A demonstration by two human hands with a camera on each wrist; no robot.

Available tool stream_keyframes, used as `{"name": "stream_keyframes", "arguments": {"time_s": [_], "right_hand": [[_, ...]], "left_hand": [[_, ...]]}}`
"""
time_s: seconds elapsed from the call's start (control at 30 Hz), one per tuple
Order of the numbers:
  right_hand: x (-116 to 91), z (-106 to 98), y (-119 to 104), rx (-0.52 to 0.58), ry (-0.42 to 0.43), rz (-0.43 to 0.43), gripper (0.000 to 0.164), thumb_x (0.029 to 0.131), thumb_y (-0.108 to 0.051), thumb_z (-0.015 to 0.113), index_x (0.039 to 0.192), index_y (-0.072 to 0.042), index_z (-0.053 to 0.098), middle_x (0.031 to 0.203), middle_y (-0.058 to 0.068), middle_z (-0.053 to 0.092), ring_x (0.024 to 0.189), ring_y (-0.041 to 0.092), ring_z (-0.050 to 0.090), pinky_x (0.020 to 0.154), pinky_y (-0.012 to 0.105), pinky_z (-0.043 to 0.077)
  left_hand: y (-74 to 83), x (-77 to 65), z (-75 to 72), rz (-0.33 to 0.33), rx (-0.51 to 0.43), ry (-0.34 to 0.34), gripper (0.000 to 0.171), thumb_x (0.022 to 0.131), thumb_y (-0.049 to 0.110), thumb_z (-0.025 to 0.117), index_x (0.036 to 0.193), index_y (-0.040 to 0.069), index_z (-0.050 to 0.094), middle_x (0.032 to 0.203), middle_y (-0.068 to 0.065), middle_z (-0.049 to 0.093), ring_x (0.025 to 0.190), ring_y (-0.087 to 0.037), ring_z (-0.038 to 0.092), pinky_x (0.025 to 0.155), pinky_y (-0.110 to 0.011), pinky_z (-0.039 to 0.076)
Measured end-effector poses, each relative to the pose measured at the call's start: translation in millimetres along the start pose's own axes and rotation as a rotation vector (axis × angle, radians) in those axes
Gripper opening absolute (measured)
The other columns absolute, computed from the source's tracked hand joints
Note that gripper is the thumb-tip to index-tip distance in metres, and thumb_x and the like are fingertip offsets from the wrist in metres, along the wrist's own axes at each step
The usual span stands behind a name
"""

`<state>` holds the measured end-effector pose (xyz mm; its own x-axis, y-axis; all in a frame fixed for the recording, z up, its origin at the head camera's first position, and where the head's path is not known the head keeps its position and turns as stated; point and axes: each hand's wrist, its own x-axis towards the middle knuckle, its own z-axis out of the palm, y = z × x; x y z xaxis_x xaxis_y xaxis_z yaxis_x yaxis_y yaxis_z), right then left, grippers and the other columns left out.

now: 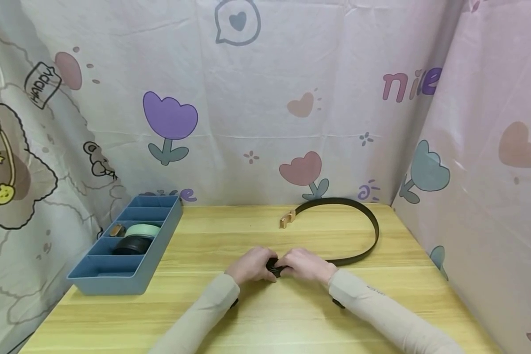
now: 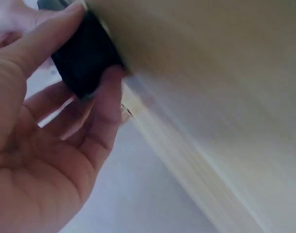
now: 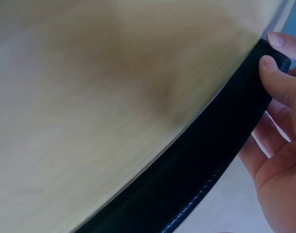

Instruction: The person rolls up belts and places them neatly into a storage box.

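Observation:
A black belt [image 1: 377, 231] stands on its edge on the table, its loose length curving out to the right and back. Its gold-coloured buckle [image 1: 286, 219] lies at the free end, beyond the hands. The other end is wound into a small coil [image 2: 87, 56]. My left hand [image 1: 253, 264] pinches that coil between thumb and fingers from the left. From the right, my right hand [image 1: 304, 265] pinches the strap [image 3: 187, 155] where it meets the coil, thumb on the near face. Fingers partly hide the coil in the head view.
On the left of the wooden table [image 1: 221, 226] stands a blue divided box [image 1: 157, 258]. One compartment holds a rolled black belt [image 1: 132, 245], another a rolled mint-green belt [image 1: 142, 230] beside a gold-brown buckle [image 1: 117, 230]. Patterned curtains [image 1: 248, 98] surround the back and sides.

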<state>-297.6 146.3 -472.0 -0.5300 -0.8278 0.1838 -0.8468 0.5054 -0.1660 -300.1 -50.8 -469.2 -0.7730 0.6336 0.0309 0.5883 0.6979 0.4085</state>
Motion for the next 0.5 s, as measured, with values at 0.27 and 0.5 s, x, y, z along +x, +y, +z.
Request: {"name": "stream_keyframes", "arguments": {"time_s": [0.27,0.5], "right_hand": [[-1,0,8,0.108,-0.035,-0.017,0.013,0.094,-0.020,0.065,0.105,-0.023,0.071,0.096,-0.013,0.070,0.082,0.000,0.061,0.075,0.013,0.048],[-7,-2,16,0.143,-0.103,0.053,0.038,0.091,-0.022,0.069,0.129,-0.020,0.063,0.117,-0.006,0.067,0.104,0.004,0.062,0.091,0.025,0.050]], "left_hand": [[5.6,-0.1,0.4,-0.002,0.008,0.033,0.021,0.075,0.028,0.085,0.083,0.018,0.068,0.075,0.009,0.061,0.063,-0.004,0.049,0.058,-0.020,0.041],[-1.0,-0.4,-2.1,0.034,-0.033,-0.010,0.056,0.075,0.022,0.085,0.126,0.013,0.061,0.109,0.001,0.069,0.094,-0.011,0.061,0.086,-0.029,0.049]]}}
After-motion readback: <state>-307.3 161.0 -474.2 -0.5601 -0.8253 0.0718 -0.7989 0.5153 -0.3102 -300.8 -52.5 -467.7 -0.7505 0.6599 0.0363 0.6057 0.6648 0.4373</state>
